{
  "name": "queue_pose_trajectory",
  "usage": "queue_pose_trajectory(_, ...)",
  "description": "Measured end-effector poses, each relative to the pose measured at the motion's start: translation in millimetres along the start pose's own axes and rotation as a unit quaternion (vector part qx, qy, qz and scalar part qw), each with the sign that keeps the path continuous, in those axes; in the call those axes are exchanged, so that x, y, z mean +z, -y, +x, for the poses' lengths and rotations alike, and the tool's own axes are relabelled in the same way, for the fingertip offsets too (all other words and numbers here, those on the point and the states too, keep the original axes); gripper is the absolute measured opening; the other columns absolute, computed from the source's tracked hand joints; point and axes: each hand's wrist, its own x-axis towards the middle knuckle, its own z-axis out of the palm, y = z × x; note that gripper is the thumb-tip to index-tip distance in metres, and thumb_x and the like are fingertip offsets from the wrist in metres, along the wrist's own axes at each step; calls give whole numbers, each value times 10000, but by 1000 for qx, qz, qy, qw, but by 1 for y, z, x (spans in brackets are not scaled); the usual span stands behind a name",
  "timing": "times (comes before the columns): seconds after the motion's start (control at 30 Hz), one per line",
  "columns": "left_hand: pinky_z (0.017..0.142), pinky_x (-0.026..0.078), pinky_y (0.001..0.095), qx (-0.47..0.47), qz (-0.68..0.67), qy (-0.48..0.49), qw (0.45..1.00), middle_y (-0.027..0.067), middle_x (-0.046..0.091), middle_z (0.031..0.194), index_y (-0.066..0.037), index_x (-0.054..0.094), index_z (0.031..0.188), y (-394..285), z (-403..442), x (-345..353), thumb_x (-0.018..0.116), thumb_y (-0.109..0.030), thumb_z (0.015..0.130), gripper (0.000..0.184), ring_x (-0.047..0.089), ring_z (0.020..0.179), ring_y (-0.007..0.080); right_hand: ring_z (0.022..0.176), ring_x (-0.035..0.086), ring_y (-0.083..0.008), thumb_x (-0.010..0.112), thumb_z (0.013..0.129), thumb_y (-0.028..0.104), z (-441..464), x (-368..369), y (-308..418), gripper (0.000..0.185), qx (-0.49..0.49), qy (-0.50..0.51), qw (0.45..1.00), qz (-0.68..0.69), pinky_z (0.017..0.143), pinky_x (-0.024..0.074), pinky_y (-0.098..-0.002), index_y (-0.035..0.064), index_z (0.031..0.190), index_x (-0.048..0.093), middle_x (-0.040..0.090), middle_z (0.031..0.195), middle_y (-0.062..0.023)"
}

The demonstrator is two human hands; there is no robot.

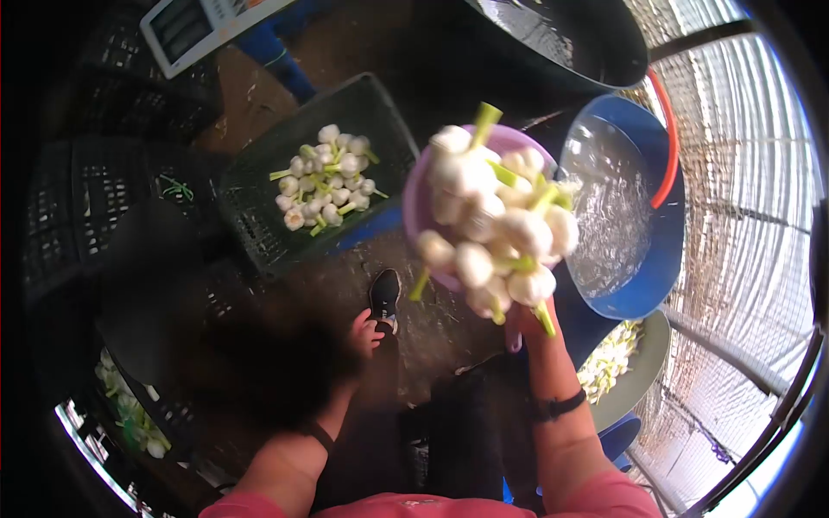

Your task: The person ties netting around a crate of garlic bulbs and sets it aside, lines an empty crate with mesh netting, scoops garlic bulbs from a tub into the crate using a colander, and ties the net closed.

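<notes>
My right hand (537, 318) is closed around the handle of a pink plastic scoop (418, 203), partly hidden under its load. Fresh garlic bulbs (496, 224) with short green stems heap above the scoop's rim, a little blurred. Lower and to the left, my left hand (367, 334) holds nothing visible, with its fingers apart. A dark blurred shape (268, 358) covers part of that hand and wrist. Ahead of the left hand stands a dark green crate (250, 229), with more garlic bulbs (328, 181) piled on its floor.
A blue tub (676, 233) of water with a red handle (669, 147) stands at right. Behind it is a large black tub (635, 60). A pale basin (652, 363) holds white and green pieces. Dark crates (104, 181) stand left; a scale (181, 34) sits at upper left.
</notes>
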Motion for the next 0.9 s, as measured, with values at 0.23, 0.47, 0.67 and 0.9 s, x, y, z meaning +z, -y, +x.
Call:
queue_pose_trajectory(0.23, 788, 456, 316, -19, -52, -55, 997, 92, 539, 1132, -59, 375, 1328, 8, 38, -66, 471, -290, 890, 504, 582, 924, 208, 748, 641, -266, 555, 806, 150, 174, 156, -40, 559, -163, 17, 922, -350, 654, 513, -380, 47, 1316, 351, 641, 888, -177)
queue_pose_trajectory(0.47, 772, 462, 311, 0, -77, -72, 994, 100, 536, 1133, -60, 382, 1321, 6, 48, -75, 477, -270, 890, 488, 579, 909, 198, 686, 622, -367, 483, 795, 100, 185, 212, -59, 823, -171, -99, 709, -677, 598, 497, -453, 132, 1432, -36, 598, 837, -224)
queue_pose_trajectory(0.67, 748, 458, 293, 29, -33, -39, 998, 105, 540, 1105, -58, 383, 1319, 3, 58, -50, 492, -221, 893, 469, 576, 890, 187, 729, 614, -388, 561, 755, 91, 131, 164, -42, 864, -246, -203, 764, -561, 597, 493, -451, 127, 1431, 24, 613, 934, -235)
queue_pose_trajectory(0.9, 738, 466, 288, 60, 86, 17, 994, 98, 567, 998, -17, 440, 1258, 1, 53, 39, 524, -71, 864, 407, 567, 837, 172, 565, 571, -158, 595, 804, 143, -12, 18, 23, 305, -85, -304, 949, -26, 419, 467, -261, -48, 1033, 531, 590, 792, -97)
